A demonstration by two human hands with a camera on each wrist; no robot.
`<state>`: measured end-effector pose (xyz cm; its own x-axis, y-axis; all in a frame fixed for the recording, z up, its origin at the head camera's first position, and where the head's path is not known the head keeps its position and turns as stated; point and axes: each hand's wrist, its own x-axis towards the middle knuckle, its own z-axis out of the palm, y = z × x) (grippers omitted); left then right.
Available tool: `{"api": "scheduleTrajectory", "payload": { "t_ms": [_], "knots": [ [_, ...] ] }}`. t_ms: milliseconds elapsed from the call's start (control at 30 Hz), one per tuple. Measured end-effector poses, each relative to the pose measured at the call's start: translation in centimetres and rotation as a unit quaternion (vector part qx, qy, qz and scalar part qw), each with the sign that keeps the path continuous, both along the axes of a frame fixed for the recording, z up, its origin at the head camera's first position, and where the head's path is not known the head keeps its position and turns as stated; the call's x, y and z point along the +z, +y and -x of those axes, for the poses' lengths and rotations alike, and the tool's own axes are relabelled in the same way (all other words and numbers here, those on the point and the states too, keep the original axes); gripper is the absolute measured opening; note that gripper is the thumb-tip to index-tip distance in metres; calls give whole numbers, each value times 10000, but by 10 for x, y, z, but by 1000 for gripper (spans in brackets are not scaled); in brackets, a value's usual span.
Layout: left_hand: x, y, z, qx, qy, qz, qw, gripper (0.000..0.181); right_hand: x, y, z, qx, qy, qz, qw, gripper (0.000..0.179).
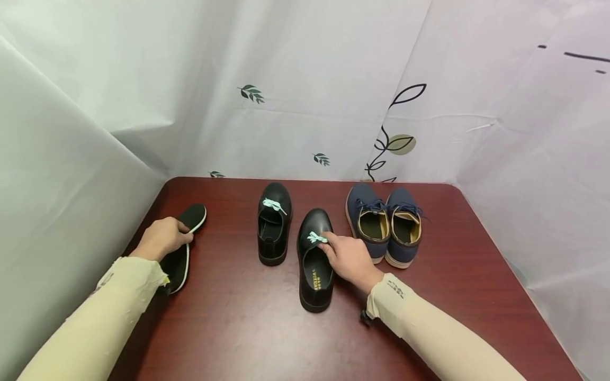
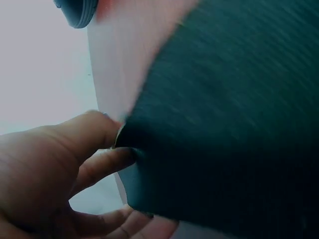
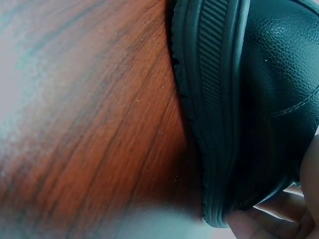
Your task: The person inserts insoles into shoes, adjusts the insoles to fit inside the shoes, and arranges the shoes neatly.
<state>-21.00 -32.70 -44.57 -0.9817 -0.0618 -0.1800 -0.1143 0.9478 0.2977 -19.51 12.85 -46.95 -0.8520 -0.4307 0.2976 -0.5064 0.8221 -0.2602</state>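
Note:
My left hand (image 1: 163,239) pinches the side edge of a flat black insole (image 1: 193,216) with a white rim, at the table's left side. In the left wrist view the insole (image 2: 224,99) looks dark and fills the right half, its edge between thumb and finger. My right hand (image 1: 350,259) grips a black leather shoe (image 1: 316,296) near its mint-green lace bow, thumb at the opening. The right wrist view shows that shoe's ridged sole (image 3: 214,74) close by, fingers at the lower right. Left of it stands a matching black shoe (image 1: 274,248) with the same laces.
Two navy lace-up shoes (image 1: 401,252) stand side by side right of my right hand. All of this is on a reddish-brown wooden table (image 1: 229,328). White cloth (image 1: 305,127) with leaf prints hangs behind and at both sides.

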Motion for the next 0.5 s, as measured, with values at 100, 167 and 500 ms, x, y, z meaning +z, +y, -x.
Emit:
{"api": "scheduleTrajectory", "payload": {
  "t_ms": [100, 167, 500],
  "knots": [
    [2, 0, -3, -34, 117, -55, 9999, 26, -1, 1, 1, -17, -51, 38, 10000, 25],
    [1, 0, -6, -41, 148, -141, 9998, 25, -2, 2, 2, -12, -99, 44, 9999, 26],
    [8, 24, -29, 53, -127, -773, 9969, 32, -2, 3, 3, 22, -144, 68, 9999, 27]
  ]
}}
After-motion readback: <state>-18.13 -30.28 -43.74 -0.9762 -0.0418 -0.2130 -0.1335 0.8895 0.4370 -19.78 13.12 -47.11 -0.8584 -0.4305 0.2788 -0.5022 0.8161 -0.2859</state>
